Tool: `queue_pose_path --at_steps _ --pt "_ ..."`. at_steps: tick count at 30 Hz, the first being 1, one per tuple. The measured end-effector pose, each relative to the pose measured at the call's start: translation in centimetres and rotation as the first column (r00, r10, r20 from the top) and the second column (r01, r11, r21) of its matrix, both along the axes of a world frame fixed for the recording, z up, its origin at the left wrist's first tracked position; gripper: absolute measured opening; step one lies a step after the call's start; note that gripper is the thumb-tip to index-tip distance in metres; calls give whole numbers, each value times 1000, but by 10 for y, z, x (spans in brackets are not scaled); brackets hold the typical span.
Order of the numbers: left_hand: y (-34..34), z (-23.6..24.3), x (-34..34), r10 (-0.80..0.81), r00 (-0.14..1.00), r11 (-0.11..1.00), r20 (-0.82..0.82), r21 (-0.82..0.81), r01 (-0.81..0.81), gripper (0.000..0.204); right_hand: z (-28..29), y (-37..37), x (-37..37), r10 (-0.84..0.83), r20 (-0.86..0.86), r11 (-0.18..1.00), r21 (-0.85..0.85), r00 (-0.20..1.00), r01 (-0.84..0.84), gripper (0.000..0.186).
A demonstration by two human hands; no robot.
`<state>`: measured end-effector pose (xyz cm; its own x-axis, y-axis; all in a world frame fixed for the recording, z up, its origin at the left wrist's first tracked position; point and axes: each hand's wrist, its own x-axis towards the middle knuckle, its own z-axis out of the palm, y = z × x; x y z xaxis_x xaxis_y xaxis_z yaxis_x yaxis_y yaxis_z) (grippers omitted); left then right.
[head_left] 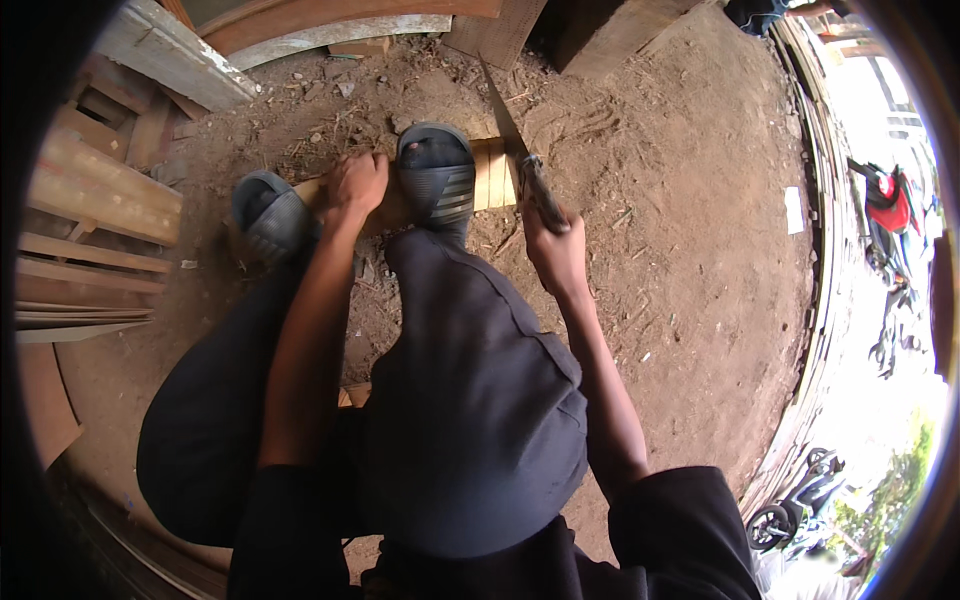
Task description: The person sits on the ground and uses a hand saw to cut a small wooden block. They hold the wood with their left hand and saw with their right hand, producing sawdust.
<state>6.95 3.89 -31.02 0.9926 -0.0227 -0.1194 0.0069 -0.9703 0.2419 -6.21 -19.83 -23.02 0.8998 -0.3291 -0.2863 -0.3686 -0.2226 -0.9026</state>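
One pale wooden plank point(492, 176) is lying on the dirt floor point(680, 260) and is being pinned there by two dark slip-on sandals point(437, 172), one at its middle and one (the left) near its left end. One hand saw point(520, 150) is being held across the plank's right end, its blade running up toward the far timber. The right hand point(556, 250) is being kept clamped around the saw's handle; the left hand point(353, 186) is being pressed, fingers curled, onto the plank between the two sandals. Stacked boards point(90, 200) are lying along the floor's left edge, and heavy beams point(600, 30) along its far edge. Two parked motorbikes point(888, 205) are showing beyond the right edge.
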Motion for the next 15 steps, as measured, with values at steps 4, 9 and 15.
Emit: queue_pose_path --at_steps 4,9,15 --pt "17 -6 5 11 1000 999 1 -32 -11 45 10 7 -22 36 -25 999 -17 999 -37 23" --pt "5 16 -3 38 993 999 -112 6 -38 45 43 -8 -137 12 -6 997 -82 1000 -12 17" --pt "7 6 6 44 986 998 -161 -39 -51 45 15 -2 -49 1 -26 1000 3 1000 -1 22"
